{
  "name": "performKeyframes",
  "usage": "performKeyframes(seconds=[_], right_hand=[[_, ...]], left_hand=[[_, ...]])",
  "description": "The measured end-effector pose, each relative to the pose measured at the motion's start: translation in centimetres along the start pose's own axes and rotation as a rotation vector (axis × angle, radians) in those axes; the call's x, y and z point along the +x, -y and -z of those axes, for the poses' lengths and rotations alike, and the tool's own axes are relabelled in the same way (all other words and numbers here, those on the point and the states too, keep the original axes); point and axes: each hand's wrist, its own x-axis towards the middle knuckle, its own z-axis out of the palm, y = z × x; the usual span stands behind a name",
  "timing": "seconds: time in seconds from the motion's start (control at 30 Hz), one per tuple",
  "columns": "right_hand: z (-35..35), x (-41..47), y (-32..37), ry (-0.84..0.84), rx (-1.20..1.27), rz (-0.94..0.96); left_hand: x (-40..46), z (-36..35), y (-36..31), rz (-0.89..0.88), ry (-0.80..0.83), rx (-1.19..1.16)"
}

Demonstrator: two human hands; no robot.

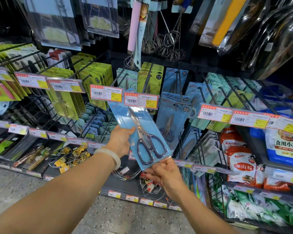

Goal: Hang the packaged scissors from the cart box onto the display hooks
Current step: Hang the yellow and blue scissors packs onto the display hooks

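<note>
While tilted, scissors pack (140, 130) between fingers (132, 130)

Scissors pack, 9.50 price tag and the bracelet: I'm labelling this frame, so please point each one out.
scissors pack (143, 132): head view, on the blue card beside the blades' pivot.
9.50 price tag (141, 100): head view, on the tag's white middle.
bracelet (110, 155): head view, on the pale band at the left wrist.

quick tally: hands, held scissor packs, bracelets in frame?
hands: 2 (left hand, right hand)
held scissors package: 1, gripped by both hands
bracelet: 1, on the left wrist
total: 4
</note>
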Motion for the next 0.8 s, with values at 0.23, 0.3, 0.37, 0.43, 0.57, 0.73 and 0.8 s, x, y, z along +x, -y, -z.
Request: performKeyframes(seconds=[0.23,0.3,0.37,0.43,0.57,0.73,0.8], right_hand=[[-0.6,0.1,-0.1,-0.006,-0.006,0.032],[-0.7,0.0,0.0,0.003,-0.004,0.045],[-0.6,-0.1,0.1,-0.002,-0.005,0.055],[-0.6,-0.2,0.2,-0.014,-0.002,0.067],[-0.8,-0.5,0.3,-0.051,0.030,0.092],[-0.5,-0.9,0.7,-0.043,0.048,0.090],[-0.2,-0.8,1.0,-0.030,0.100,0.102]], left_hand=[[0.3,-0.2,0.1,0.005,0.014,-0.014],[0.4,-0.2,0.2,0.011,-0.002,-0.023],[0.5,-0.1,0.2,0.013,-0.006,-0.038],[0.5,-0.2,0.2,0.016,0.006,-0.040],[0.4,-0.2,0.2,0.017,0.005,-0.082],[0.2,0.2,-0.4,0.014,0.033,-0.102],[0.0,0.2,-0.7,0.017,0.045,-0.106]])
